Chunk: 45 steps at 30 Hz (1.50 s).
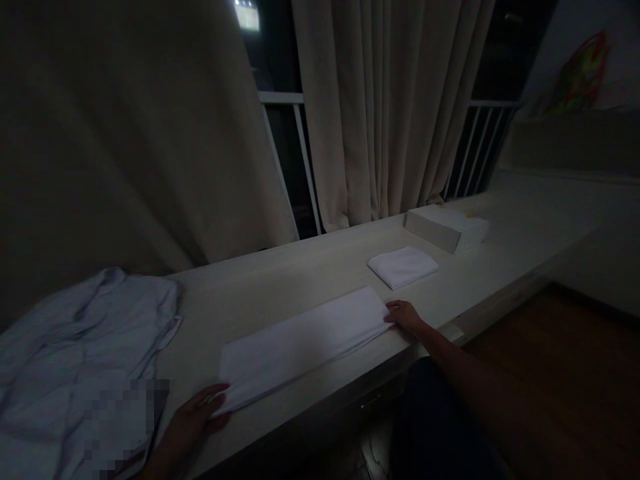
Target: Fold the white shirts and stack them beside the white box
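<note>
A long white folded cloth (300,343) lies flat on the pale counter (280,287), stretched out between my two hands. My left hand (207,407) pinches its near left corner, thumb above and fingers at the edge. At the opposite short end, my right hand (403,317) grips the right edge of the same cloth. Just beyond that end rests a smaller white cloth (403,267), folded into a compact rectangle; neither hand touches it.
A crumpled light shirt-like garment (100,327) is heaped at the left, beside a dark-edged flat object partly blurred out. A white box (445,227) stands farther right. Beige curtains (380,107) hang behind the counter. Drawers sit under its front edge.
</note>
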Each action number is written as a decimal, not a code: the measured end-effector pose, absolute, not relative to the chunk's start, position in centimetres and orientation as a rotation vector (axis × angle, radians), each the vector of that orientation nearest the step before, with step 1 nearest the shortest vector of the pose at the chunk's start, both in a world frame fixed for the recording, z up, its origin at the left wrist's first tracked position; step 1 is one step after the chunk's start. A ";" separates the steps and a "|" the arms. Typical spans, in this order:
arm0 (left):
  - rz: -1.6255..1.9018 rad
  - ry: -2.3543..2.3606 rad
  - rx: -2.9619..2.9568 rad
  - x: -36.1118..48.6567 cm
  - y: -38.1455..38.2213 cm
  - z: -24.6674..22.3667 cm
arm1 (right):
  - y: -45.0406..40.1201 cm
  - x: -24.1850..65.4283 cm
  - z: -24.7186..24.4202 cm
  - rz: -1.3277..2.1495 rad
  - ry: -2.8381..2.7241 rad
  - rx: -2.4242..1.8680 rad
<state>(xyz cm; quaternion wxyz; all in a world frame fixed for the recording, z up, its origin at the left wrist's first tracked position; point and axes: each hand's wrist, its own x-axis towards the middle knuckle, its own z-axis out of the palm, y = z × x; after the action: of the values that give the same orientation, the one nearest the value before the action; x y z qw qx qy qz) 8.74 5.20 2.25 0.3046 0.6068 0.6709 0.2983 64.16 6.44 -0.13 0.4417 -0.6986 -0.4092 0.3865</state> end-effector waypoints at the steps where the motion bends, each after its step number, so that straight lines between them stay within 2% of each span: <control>1: 0.785 1.722 1.471 8.8 5.0 2.4 | 6.5 64.0 -0.2 0.917 -1.025 -1.759; 5: 0.745 1.617 1.221 9.2 4.4 2.6 | 6.3 63.8 -0.6 0.750 -1.088 -1.832; 15: 0.830 1.562 1.203 9.6 3.2 2.0 | 4.5 61.9 -2.0 0.282 -1.244 -1.864; 20: 0.845 1.643 1.235 10.6 2.3 3.4 | 3.3 60.6 -1.1 0.029 -1.317 -1.938; 24: 0.764 1.760 1.385 10.9 1.8 4.1 | 2.4 57.7 0.0 -0.171 -1.717 -1.807; 28: 0.682 1.812 1.532 10.1 2.3 2.5 | 1.5 52.3 0.0 -0.206 -2.221 -1.408; 32: 0.655 1.847 1.601 9.5 2.8 1.0 | 0.7 47.6 -0.7 -0.173 -2.391 -1.155; 38: 0.760 1.761 1.444 10.4 2.2 2.3 | 0.4 46.3 -0.7 0.044 -2.506 -1.133; 45: 0.985 1.869 1.229 11.7 1.2 3.2 | 0.8 46.7 -1.2 0.044 -2.424 -1.111</control>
<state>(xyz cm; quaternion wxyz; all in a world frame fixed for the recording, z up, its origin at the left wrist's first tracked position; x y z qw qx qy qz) 11.74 1.20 3.20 0.3418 0.4727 0.7186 0.3786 46.72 0.79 -1.22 0.2353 -0.4050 -0.8834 0.0160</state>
